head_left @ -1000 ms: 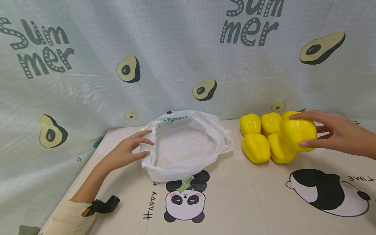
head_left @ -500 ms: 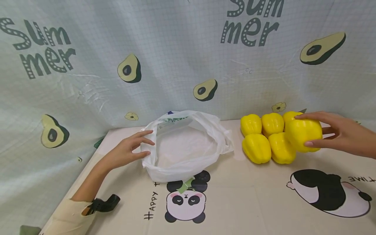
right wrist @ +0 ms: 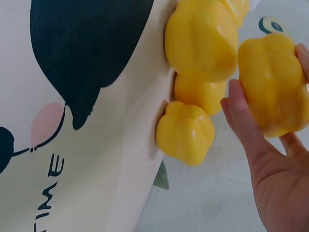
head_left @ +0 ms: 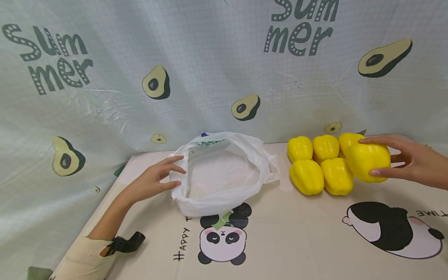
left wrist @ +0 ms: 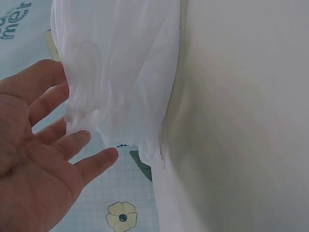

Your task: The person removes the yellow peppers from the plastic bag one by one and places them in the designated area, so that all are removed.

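A white plastic bag (head_left: pixel 217 205) lies with its wide mouth facing up, left of the table's middle. At its left rim is my left hand (head_left: pixel 154 179), fingers spread and fairly straight, touching the plastic; some fingertips pass behind it in the left wrist view. My right hand (head_left: pixel 416 162) grips a yellow bell pepper (head_left: pixel 368 161) between thumb and fingers. That held pepper (right wrist: pixel 270 84) is raised off the table in the right wrist view. Close beside it are several more yellow bell peppers (head_left: pixel 306 177) in two rows, one at the back (head_left: pixel 346 140) partly covered by the held pepper.
The tablecloth bears a printed panda (head_left: pixel 222 243) in front of the bag and a black-and-white animal print (head_left: pixel 390 231) at the right. A patterned curtain (head_left: pixel 196 46) rises along the table's back edge. A black wrist device (head_left: pixel 127 243) sits on my left forearm.
My right hand has moved slightly to the right with the pepper, uncovering more of the peppers behind it. My left hand has stayed at the bag's rim.
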Motion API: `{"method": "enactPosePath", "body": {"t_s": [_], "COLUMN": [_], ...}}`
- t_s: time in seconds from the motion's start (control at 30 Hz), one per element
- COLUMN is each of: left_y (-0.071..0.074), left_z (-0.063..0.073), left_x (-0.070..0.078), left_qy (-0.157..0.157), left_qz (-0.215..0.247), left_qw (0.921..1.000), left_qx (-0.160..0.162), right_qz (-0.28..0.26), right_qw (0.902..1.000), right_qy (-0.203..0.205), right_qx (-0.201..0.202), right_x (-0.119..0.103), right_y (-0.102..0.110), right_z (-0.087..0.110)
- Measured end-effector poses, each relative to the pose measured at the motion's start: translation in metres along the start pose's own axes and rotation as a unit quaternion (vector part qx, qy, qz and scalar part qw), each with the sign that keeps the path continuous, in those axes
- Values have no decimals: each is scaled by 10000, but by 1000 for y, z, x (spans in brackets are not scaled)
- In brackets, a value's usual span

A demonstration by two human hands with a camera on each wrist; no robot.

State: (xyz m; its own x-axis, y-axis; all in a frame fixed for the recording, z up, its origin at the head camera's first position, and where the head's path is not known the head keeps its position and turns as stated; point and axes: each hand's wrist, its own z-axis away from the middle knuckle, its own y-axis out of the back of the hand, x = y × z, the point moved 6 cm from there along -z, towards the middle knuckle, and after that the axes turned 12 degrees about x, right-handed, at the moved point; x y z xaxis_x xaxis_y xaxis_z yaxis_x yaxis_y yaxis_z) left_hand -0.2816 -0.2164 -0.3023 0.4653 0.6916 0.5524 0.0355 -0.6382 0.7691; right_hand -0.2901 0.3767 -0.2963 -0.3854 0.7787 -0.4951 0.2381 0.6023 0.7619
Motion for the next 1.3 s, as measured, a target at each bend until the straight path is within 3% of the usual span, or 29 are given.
{"method": "enactPosePath", "body": {"t_s": [0.23, 0.57, 0.77, 1.0, 1.3], "left_y": [-4, -6, -6, -5, -6], "left_z": [0, 0, 0, 2, 3], "left_x": [1, -2, 0, 4, 4], "left_qy": [-44, -17, -53, -76, -165], "left_qz": [-13, -50, 2, 85, 55], "left_qw": [10000, 10000, 10000, 9999, 9998], "left_qx": [-14, 23, 45, 55, 96], "right_qz": [-110, -14, -126, -157, -280], "right_qw": [9999, 9989, 9929, 9952, 9903], "right_qy": [-49, -393, -840, -623, -920], "right_qx": [24, -264, -828, -735, -1002], "right_x": [14, 26, 39, 47, 46], "right_y": [3, 0, -5, -14, -17], "right_z": [3, 9, 14, 15, 16]}}
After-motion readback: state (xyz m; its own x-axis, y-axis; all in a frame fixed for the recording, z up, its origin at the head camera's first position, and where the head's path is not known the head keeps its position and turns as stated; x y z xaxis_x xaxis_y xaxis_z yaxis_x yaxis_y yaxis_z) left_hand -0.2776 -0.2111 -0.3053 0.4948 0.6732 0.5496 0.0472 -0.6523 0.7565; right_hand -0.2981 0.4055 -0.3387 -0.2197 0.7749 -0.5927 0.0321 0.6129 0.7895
